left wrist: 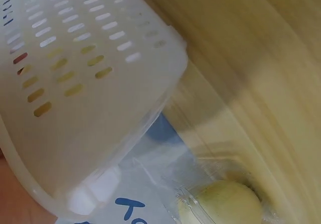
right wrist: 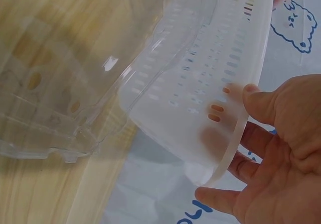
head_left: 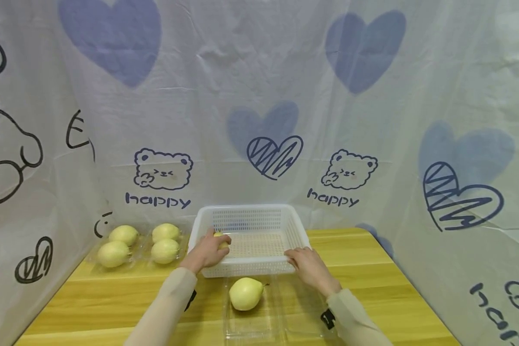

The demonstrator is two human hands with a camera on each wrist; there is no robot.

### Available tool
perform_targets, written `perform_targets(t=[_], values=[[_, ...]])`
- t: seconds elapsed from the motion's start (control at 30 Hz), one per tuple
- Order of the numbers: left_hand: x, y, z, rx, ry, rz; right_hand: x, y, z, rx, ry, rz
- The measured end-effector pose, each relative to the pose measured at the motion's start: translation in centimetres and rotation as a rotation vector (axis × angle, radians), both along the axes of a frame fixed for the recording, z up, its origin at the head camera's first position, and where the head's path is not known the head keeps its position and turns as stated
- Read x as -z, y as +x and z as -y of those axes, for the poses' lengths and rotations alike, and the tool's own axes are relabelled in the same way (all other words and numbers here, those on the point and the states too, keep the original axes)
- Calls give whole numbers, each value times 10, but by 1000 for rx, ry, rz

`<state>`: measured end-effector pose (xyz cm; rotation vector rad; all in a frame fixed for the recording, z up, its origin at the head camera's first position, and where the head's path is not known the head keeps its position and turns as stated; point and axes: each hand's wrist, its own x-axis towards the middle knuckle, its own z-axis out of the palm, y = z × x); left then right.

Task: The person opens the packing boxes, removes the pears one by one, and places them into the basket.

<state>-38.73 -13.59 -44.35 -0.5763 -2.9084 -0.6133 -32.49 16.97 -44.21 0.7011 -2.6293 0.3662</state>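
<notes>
A white plastic basket (head_left: 255, 265) with slotted walls stands at the back middle of the table. My left hand (head_left: 207, 250) reaches over its left rim, fingers curled over a yellow pear (head_left: 218, 234) inside, which is partly hidden by them. In the left wrist view, yellow shows through the basket's slots. My right hand (right wrist: 286, 148) grips the basket's near right rim, thumb on one side of the wall and fingers on the other. In front of the basket, a clear plastic box (head_left: 253, 331) lies unfolded with one pear (head_left: 246, 294) in it.
At the back left stand clear boxes holding several pears (head_left: 114, 253). The box's clear lid (right wrist: 125, 58) lies below my right forearm, close to the basket. A printed white curtain (head_left: 216, 158) hangs behind and beside the wooden table (head_left: 372, 283).
</notes>
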Motion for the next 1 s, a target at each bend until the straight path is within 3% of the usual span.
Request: perform_targets(t=[0.43,0.73,1.0], values=[[-4,-15,-6,98,-57,188,1,-2,0,-5,-2,8],[-5,-19,-9,121,-80,207,0,-1,-1,0,-15,-2],[-7,-18,-7,115,-111,169,1,-1,0,-7,-24,8]])
